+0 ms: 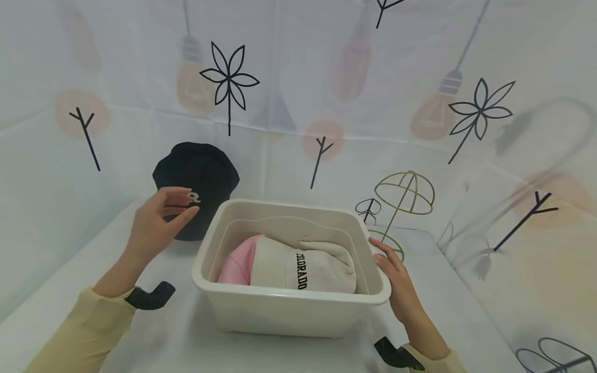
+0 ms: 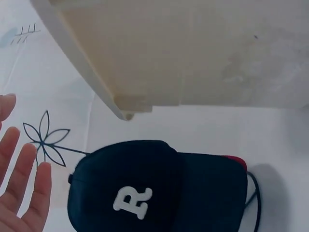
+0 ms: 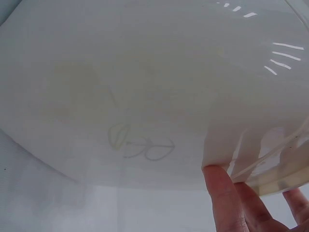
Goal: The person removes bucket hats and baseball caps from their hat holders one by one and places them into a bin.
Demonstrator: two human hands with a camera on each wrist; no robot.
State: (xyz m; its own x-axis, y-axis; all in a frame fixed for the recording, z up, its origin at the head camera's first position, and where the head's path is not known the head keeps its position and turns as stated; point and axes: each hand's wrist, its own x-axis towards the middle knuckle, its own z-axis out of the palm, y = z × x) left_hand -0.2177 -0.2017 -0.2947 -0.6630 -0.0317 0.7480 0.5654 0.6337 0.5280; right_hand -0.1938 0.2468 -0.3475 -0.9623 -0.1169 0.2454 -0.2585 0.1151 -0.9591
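A white plastic basin (image 1: 298,311) stands in front of me on the white surface. Inside it lie a pale cap (image 1: 275,264) lettered COLORADO and a pink cap (image 1: 239,263), partly hidden. My right hand (image 1: 396,280) holds the basin's rim at the right; in the right wrist view, its fingers (image 3: 222,193) touch the outer wall near the edge. My left hand (image 1: 158,220) is raised beyond the basin's left side, thumb and fingers apart, with nothing between them. Behind it is a dark cap (image 1: 200,168) with a white R, its bill pointing down.
A gold wire stand (image 1: 404,192) with a domed top stands behind the basin's right corner. Dark wire shows beside the dark cap in the left wrist view. A patterned white cloth (image 1: 280,67) hangs behind. Dark wire loops (image 1: 555,357) appear at lower right.
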